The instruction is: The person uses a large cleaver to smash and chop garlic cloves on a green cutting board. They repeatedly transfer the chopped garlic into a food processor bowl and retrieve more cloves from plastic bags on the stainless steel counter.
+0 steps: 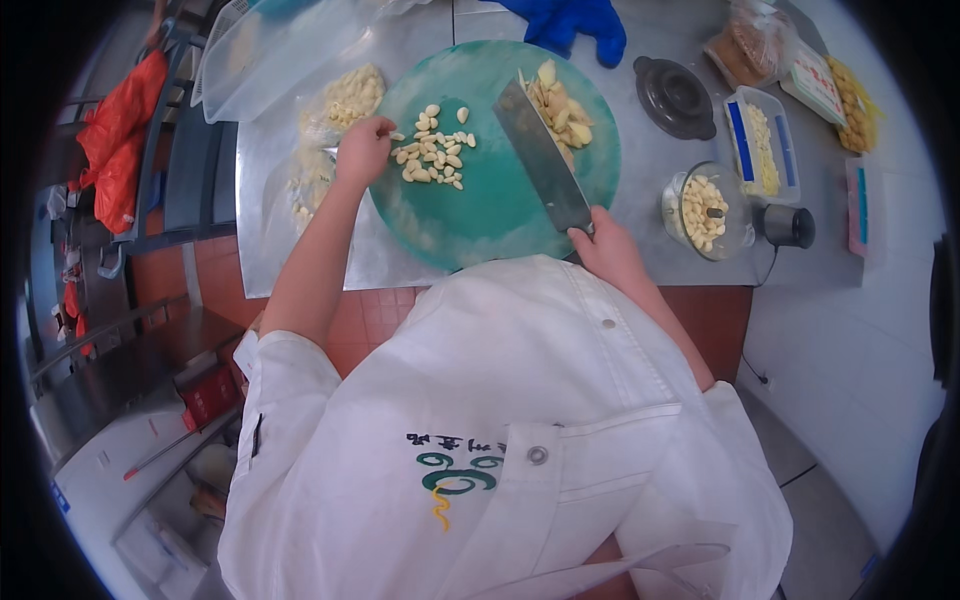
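My right hand point(609, 244) grips the handle of a Chinese cleaver point(544, 157). Its broad blade lies at a slant over the round green cutting board point(495, 217), beside a pile of what looks like ginger pieces point(562, 112). Peeled garlic cloves point(431, 156) are scattered on the board's left half. At the board's left edge, the bent fingers of my left hand point(364, 154) are close to a single clove point(397, 136); whether they pinch anything is hidden. Clear plastic bags of garlic point(354, 94) lie just beyond and beside that hand.
On the steel table point(637, 180) at right stand a food processor bowl point(705, 210) with garlic, its dark motor unit point(786, 226), a black lid point(675, 97) and a clear container point(787, 135) of pale chopped food. A translucent bin point(262, 75) and blue cloth point(574, 26) sit at the back.
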`<action>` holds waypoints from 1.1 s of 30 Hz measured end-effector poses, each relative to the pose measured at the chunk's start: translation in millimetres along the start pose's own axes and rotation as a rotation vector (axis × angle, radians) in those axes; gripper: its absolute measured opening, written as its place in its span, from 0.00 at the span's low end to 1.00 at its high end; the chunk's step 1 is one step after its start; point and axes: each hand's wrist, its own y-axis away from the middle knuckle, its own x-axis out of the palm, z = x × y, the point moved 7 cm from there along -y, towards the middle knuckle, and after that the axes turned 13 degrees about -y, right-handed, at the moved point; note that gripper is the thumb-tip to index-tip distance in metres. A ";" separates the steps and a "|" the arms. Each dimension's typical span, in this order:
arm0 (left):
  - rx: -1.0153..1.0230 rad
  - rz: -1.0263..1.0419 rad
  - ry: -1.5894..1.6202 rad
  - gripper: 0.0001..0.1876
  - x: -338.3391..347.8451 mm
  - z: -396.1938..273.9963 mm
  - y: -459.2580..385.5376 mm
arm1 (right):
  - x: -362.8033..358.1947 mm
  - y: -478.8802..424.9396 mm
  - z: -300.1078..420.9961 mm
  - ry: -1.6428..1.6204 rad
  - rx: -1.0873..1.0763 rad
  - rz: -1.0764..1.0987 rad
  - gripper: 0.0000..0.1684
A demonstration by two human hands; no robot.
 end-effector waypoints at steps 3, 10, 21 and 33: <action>-0.027 0.140 -0.026 0.14 7.1 3.2 13.3 | -1.3 1.2 3.9 0.022 -0.007 0.004 0.18; -0.131 0.075 -0.036 0.15 2.2 -21.5 39.8 | -2.1 0.5 2.5 0.008 0.058 0.042 0.19; 0.167 -0.109 -0.034 0.10 2.5 -115.6 20.8 | -6.6 2.6 4.2 -0.018 0.060 0.037 0.17; 0.374 -0.004 -0.173 0.07 50.1 -162.2 -17.5 | -11.5 10.1 11.7 0.051 -0.052 -0.006 0.16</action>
